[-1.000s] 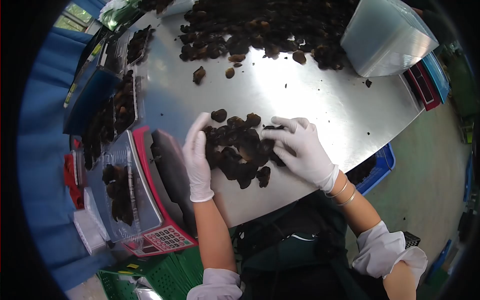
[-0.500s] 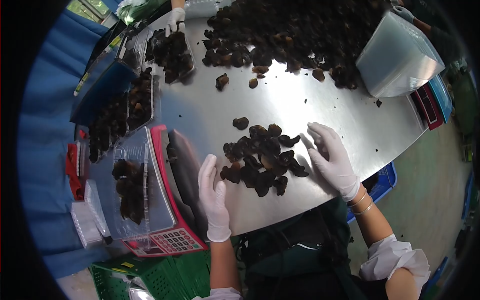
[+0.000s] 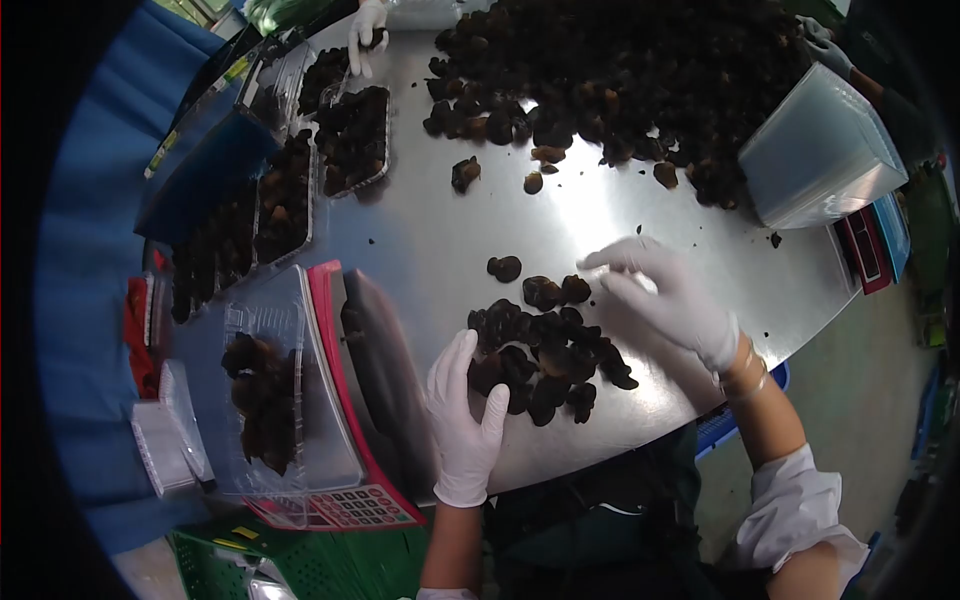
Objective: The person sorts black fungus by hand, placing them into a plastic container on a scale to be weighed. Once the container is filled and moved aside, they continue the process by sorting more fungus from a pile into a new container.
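Observation:
A small pile of dark brown, ear-shaped fungus pieces lies on the metal table in front of me. My left hand, in a white glove, rests at the pile's left edge, thumb and fingers apart, holding nothing. Above the pile's right side is my right hand, gloved too, its fingers extended and apart with nothing between them. One loose piece sits just above the pile. On the red scale to the left stands a clear tray with several pieces inside.
A big heap of fungus covers the table's far side. Filled clear trays stand at the upper left, near a co-worker's gloved hand. Stacked clear containers stand at the right, beside another co-worker's gloved hand. Green crate below left.
My left hand has moved in against the pile. My right hand has turned leftward over the table. Two pieces now lie slightly apart at the pile's top. The co-worker's hand has lifted off the tray.

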A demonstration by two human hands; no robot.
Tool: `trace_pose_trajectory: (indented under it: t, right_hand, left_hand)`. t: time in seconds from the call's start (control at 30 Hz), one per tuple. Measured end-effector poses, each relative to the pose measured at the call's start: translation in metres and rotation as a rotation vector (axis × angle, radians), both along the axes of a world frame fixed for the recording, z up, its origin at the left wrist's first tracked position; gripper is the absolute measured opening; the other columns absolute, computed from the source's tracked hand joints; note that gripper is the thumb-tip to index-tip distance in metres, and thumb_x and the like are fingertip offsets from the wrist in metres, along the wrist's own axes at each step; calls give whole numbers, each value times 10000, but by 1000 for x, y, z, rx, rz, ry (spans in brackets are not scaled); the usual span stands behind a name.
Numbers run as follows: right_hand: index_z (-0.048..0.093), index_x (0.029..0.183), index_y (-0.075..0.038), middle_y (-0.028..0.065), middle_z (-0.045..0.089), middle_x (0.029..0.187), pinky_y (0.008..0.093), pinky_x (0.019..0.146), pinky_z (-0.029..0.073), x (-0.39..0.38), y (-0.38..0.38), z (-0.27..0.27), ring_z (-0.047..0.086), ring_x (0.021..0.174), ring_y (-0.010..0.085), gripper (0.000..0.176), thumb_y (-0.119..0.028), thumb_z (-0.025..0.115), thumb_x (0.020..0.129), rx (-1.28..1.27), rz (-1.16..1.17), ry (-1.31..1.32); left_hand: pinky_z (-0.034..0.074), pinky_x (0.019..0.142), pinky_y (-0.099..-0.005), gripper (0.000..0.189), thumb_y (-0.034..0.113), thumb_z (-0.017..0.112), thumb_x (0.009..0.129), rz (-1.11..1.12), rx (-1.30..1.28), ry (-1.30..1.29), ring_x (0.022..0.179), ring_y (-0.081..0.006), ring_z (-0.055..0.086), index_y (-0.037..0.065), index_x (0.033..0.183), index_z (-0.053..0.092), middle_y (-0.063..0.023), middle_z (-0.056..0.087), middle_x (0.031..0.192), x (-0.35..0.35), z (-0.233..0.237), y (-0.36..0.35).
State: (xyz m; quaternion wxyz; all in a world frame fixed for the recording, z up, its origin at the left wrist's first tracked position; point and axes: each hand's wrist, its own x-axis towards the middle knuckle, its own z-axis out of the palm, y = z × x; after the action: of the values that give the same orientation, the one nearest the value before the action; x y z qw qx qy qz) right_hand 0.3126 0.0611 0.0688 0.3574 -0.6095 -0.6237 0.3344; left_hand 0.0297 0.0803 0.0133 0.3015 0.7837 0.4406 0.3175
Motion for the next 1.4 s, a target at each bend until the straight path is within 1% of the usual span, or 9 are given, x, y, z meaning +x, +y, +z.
trace_pose_trajectory:
  t: [0.23,0.5,0.63,0.73,0.83,0.9,1.07,1.23,1.4]
  right_hand:
    - [742,1113,-140,93,702,989,378,937,492,-18,45,-27,650,949,276,291,-61,656,846,309,322,-316]
    - [691,1213,-59,139,643,1149,361,986,524,-8,48,-16,649,1067,255,341,-31,588,888,-5,161,143]
    - [590,1370,-92,166,572,1333,422,1092,426,-28,66,-32,589,1188,319,471,-269,620,935,64,303,-70]
    - [565,1409,-124,213,431,1510,561,1193,224,-42,69,-48,299,1430,465,688,-649,454,978,179,306,-488]
    - [649,1301,-103,213,495,1459,528,1166,287,-44,56,-36,415,1346,453,660,-649,475,975,139,444,-433]
    - [651,1282,-58,221,508,1448,477,1149,339,-39,44,-21,434,1346,436,764,-702,591,876,7,497,-381]
    - [272,1582,-167,219,300,1574,531,1129,366,-33,15,13,397,1394,435,1322,-571,923,505,-117,652,-715]
    - [362,1534,-176,204,426,1455,536,999,468,-51,11,2,533,1196,416,1144,-343,906,542,-44,519,-809]
    - [600,1184,-66,171,566,1136,416,884,530,-57,41,-19,584,1069,363,499,-64,722,700,71,435,-393]
  left_hand:
    - [375,1113,-479,631,407,633,964,1,21,32,1302,-381,504,16,1441,499,-213,548,1400,1,2,0]
    - [372,1116,-476,625,322,654,951,-1,31,27,1308,-373,498,-1,1455,476,-204,556,1396,1,0,0]
    - [330,1147,-485,670,285,646,942,14,-125,-100,1349,-392,445,16,1509,412,-228,495,1466,-2,2,-2]
    - [277,1177,-490,761,299,646,929,36,70,176,1385,-426,380,29,1562,322,-257,385,1551,2,4,-2]
    - [235,1198,-494,816,315,644,921,-152,18,176,1407,-452,330,27,1584,265,-273,299,1597,3,13,-1]
    - [244,1188,-502,892,387,697,882,-146,47,226,1394,-445,347,18,1577,277,-268,318,1590,2,13,-1]
    - [324,1125,-520,1198,551,846,680,-143,-10,342,1309,-424,413,22,1580,259,-249,335,1586,7,36,-14]
    - [381,1095,-513,1213,398,899,608,15,-42,470,1250,-455,450,23,1570,264,-303,380,1500,35,29,-23]
    - [429,1080,-454,786,-10,717,728,156,-75,5,1238,-415,489,37,1455,422,-230,484,1291,51,-2,1]
